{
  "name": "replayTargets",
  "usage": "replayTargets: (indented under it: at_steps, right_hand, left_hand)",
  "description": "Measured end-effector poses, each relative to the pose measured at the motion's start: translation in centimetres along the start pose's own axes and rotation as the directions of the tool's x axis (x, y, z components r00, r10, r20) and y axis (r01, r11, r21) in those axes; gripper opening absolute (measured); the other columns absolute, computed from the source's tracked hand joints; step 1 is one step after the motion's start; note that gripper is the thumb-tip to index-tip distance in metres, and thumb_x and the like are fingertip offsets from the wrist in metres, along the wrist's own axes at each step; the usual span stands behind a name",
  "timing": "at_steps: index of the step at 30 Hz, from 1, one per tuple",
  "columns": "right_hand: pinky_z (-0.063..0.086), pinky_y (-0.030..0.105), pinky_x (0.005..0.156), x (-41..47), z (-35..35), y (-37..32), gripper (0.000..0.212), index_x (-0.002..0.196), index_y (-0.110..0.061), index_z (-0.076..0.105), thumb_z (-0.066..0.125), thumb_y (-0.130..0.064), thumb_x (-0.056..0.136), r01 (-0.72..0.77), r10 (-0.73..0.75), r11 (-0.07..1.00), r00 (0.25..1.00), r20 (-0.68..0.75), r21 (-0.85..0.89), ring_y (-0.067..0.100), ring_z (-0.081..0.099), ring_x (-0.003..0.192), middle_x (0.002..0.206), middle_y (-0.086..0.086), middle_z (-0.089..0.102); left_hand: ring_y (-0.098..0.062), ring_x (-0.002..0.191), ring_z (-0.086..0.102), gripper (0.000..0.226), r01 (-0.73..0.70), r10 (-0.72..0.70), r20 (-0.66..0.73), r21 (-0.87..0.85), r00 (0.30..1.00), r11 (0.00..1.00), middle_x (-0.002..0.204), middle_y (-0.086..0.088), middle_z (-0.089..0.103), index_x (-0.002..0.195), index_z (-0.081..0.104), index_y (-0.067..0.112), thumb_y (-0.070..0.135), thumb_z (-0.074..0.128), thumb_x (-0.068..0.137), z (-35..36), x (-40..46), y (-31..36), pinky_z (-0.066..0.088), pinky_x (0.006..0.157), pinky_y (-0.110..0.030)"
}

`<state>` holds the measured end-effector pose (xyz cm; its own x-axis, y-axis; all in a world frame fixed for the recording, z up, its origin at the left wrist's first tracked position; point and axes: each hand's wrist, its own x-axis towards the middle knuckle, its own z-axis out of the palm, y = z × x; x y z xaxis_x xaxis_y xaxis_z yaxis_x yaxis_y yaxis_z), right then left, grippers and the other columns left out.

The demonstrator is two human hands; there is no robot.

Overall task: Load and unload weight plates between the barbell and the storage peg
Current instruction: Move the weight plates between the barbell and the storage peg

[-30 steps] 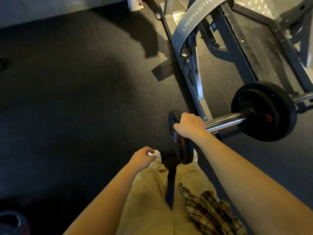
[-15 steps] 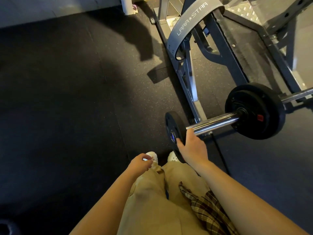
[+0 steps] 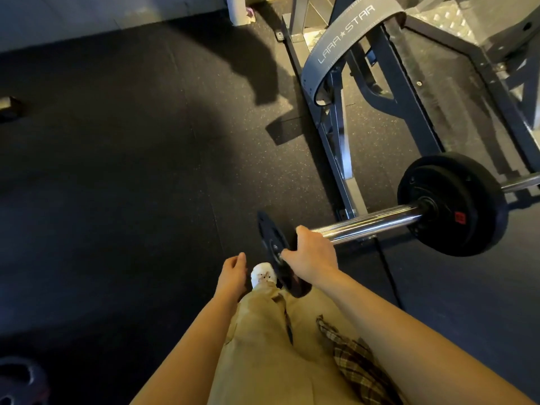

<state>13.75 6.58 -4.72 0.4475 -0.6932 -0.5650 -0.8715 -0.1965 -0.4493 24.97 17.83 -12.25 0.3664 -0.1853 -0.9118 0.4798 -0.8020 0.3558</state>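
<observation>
- R hand (image 3: 311, 255) grips small plate (image 3: 273, 247) at the sleeve (image 3: 365, 225) tip, thumb on its face, fingers curled over the rim.
- Big plate (image 3: 451, 204) sits at sleeve's far end.
- L hand (image 3: 233, 270) near small plate, fingers loose, together, holding nothing.

**Small plate at the sleeve's end**

The small plate (image 3: 273, 247) is black, thin and round, with a pale hub ring; it stands on edge at the free end of the barbell (image 3: 368, 225), whose chrome sleeve runs level toward the right. The right hand (image 3: 311, 255) grips its rim. Further along, a large plate (image 3: 451, 204), black with a red mark, sits upright on the sleeve, well apart from the small one.
</observation>
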Motion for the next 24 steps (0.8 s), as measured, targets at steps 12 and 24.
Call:
replayTargets:
  at_steps: [12, 24]
  right_hand:
    - [0.055, 0.041, 0.085, -1.7, -12.9, -8.5, 0.016, 0.097, -0.025, 0.062, 0.070, -0.028, 0.085, 0.317, -0.352, 0.804, 0.935, -0.025, 0.504, 0.013, 0.066, 0.088, 0.091, -0.004, 0.070]
    - [0.050, 0.034, 0.073, 2.7, -17.9, -16.3, 0.027, 0.067, -0.028, 0.065, 0.082, -0.048, 0.062, 0.433, -0.114, 0.503, 0.891, -0.439, 0.749, 0.011, 0.066, 0.071, 0.069, -0.004, 0.068]
  left_hand:
    - [-0.033, 0.120, 0.058, 0.067, -0.149, 0.508, 0.109, -0.885, 0.854, 0.441, 0.131, -0.011, 0.061, 0.134, 0.054, 0.023, 0.068, 0.030, 0.091, -4.5, -8.4, 9.8, 0.052, 0.093, -0.049]
    - [-0.029, 0.098, 0.069, 0.049, -0.644, 0.739, -0.111, -0.586, 0.665, 0.492, 0.105, -0.010, 0.072, 0.111, 0.066, 0.020, 0.041, 0.072, 0.067, -11.6, -14.3, 27.1, 0.051, 0.091, -0.052]
